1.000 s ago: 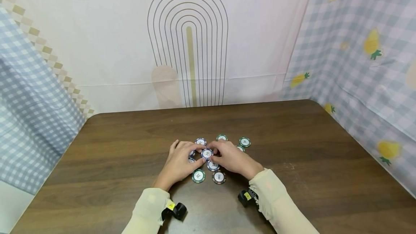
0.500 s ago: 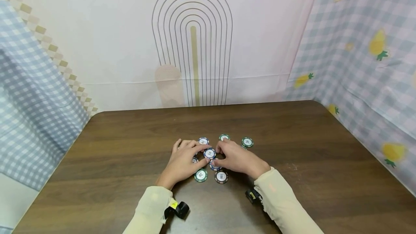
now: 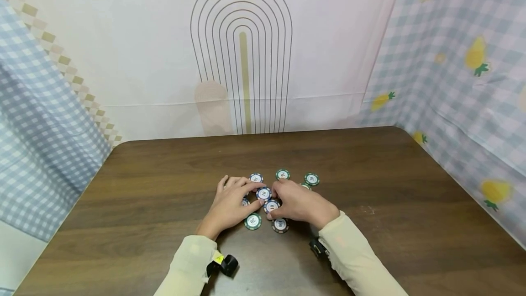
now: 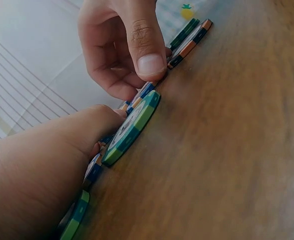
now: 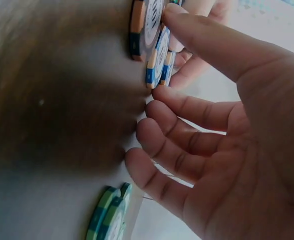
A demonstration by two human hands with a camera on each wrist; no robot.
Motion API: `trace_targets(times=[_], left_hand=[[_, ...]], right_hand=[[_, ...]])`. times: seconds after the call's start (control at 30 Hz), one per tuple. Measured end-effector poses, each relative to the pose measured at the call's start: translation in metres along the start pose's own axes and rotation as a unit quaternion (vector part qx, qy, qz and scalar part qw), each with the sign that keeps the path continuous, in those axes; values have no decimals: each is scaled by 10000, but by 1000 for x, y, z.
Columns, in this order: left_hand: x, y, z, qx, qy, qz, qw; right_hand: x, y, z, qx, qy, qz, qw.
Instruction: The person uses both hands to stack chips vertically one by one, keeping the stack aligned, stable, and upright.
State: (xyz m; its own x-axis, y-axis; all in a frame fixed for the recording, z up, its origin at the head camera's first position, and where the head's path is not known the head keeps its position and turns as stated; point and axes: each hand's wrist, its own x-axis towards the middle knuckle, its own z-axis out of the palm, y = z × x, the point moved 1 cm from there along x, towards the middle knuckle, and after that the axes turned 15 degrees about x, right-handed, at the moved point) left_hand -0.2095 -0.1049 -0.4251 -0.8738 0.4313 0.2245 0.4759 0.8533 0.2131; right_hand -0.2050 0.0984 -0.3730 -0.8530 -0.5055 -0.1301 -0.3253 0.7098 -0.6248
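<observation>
Poker chips lie on the brown table between the two hands. In the head view my left hand [image 3: 234, 202] pinches a blue poker chip [image 3: 264, 193] marked 10 between thumb and index finger. My right hand [image 3: 302, 202] has its thumb and index finger at opposite edges of a second blue chip [image 3: 271, 205], just nearer to me. The right wrist view shows this blue chip [image 5: 159, 59] low over the table, with the other fingers spread loosely beside it. A black-and-orange chip [image 3: 280, 226] marked 100 lies below the right thumb. A green chip [image 3: 252, 221] sits by the left thumb.
Behind the hands lie another blue chip [image 3: 256, 177] and a green chip [image 3: 282, 174]. Farther right is one more green chip [image 3: 312, 179], with another partly hidden by the right hand. A patterned cloth [image 3: 328, 58] hangs behind the table's far edge [image 3: 185, 139].
The right thumb has slid from the top of the second blue chip to its near edge. My left hand keeps its pinch on the first blue chip. The head view has shifted slightly.
</observation>
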Motion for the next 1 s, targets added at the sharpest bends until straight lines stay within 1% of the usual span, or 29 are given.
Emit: trace_targets(times=[0.17, 0.33, 0.53, 0.63, 0.77, 1.0], left_hand=[[0, 0, 1, 33, 43, 34, 10000], [2, 0, 1, 30, 73, 78, 9999], [0, -1, 1, -16, 57, 24, 10000], [-1, 0, 0, -20, 55, 16, 10000], [-1, 1, 0, -23, 60, 32, 10000], [0, 0, 1, 2, 68, 39, 10000]], right_hand=[[-3, -5, 1, -61, -42, -123, 9999], [-4, -7, 2, -206, -39, -68, 9998], [-3, -6, 3, -380, -22, -170, 9991], [-3, -2, 2, -239, 0, -228, 9995], [-2, 2, -1, 45, -18, -137, 9999], [-1, 5, -3, 102, 25, -104, 9999]])
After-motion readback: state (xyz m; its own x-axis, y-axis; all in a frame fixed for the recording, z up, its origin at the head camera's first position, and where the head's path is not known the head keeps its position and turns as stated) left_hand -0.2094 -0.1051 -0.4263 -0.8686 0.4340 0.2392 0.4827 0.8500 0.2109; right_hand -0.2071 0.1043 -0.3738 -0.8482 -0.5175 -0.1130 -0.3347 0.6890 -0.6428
